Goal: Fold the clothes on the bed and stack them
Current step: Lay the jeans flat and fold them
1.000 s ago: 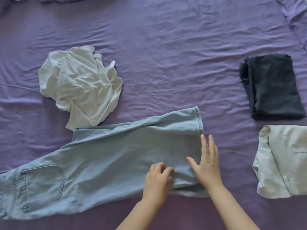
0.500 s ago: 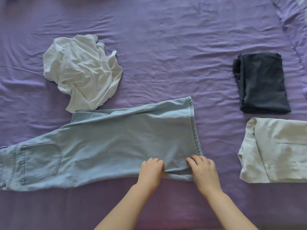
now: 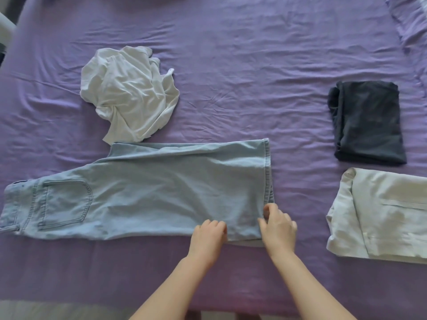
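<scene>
A bed fills nearly the whole view, covered in a wrinkled purple sheet under soft, even light. A rumpled purple pillow sits at the far right corner. Something pale and blurred shows past the bed's left edge.

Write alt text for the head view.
Two bare hands, left hand and right hand, pinch the hem end of light blue denim jeans on a purple bedsheet. A crumpled white shirt lies beyond; a folded dark garment and folded pale grey garment lie right.
</scene>
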Demonstrator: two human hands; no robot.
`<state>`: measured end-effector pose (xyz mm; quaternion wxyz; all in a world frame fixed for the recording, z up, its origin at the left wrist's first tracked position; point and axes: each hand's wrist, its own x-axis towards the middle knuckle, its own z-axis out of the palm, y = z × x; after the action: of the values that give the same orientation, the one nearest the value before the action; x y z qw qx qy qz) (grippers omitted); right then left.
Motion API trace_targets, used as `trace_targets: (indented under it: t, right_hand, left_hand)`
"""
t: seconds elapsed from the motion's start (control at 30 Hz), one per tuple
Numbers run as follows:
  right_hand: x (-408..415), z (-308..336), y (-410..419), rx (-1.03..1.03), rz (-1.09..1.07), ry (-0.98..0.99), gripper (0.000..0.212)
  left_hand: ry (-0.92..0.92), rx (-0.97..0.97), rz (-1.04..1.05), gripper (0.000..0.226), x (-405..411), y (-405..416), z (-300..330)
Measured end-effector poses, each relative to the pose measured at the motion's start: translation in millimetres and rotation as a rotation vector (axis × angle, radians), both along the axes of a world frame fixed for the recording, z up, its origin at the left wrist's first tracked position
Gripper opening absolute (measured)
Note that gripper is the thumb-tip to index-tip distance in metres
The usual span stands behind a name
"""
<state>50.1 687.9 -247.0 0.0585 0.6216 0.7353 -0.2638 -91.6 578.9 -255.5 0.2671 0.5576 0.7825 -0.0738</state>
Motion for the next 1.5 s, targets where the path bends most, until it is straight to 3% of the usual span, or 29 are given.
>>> trace_targets:
  t: [0.2, 0.4, 0.57, 0.7, 0.87, 1.0, 1.13, 1.23, 1.3, 1.37, 1.43, 1.5]
  right_hand:
    - [3.0, -1.4, -7.2, -0.103, -0.134, 0.102, 0.032]
    - [21.8, 6.6, -8.2, -0.232, -0.336, 0.519, 0.05]
    - [35.6, 16.6, -19.4, -0.295, -0.344, 0.587, 0.055]
    - [28.0, 17.2, -23.4, -0.178, -0.289, 0.51, 0.054]
    - [27.6, 0.9, -21.6, -0.039, 0.055, 0.3, 0.044]
    - [29.8, -9.9, -27.1, 0.066, 0.182, 0.177, 0.024]
    - [19.5, -8.8, -32.3, 0.249, 0.245, 0.068, 0.037]
    - [4.5, -5.4, -41.5, 0.344, 0.372, 0.14, 0.048]
    - [-6.7, -8.2, -53.1, 0.335, 0.599, 0.212, 0.047]
    - [-9.9, -16.9, -62.0, 0.295, 0.777, 0.175, 0.039]
    - [-7.5, -16.3, -62.9, 0.21, 0.796, 0.071, 0.029]
    - [-8.7, -11.6, -60.6, 0.18, 0.757, -0.036, 0.034]
  left_hand:
    - [-0.001, 0.026, 0.06, 0.026, 4.2, 4.8, -2.7]
    - [0.017, -0.043, -0.002, 0.015, 10.3, 10.4, -2.4]
    - [0.093, 0.01, -0.12, 0.049, 18.3, -13.0, 4.4]
    - [0.084, 0.108, -0.044, 0.056, 3.7, -22.3, -4.7]
    - [0.167, -0.065, -0.082, 0.046, -27.8, -19.9, 11.0]
    - [0.159, -0.064, -0.173, 0.042, -40.8, -16.7, 12.1]
    - [0.155, -0.034, -0.193, 0.065, -41.9, -20.3, 9.2]
    - [0.09, -0.079, -0.193, 0.052, -35.4, -30.2, 5.1]
    - [0.056, -0.041, -0.188, 0.043, -32.0, -37.4, 3.3]
    - [0.039, -0.079, -0.209, 0.05, -30.6, -40.5, 4.3]
    - [0.065, -0.058, -0.186, 0.055, -33.5, -43.4, 7.0]
    - [0.119, 0.004, -0.153, 0.053, -41.4, -51.2, 6.2]
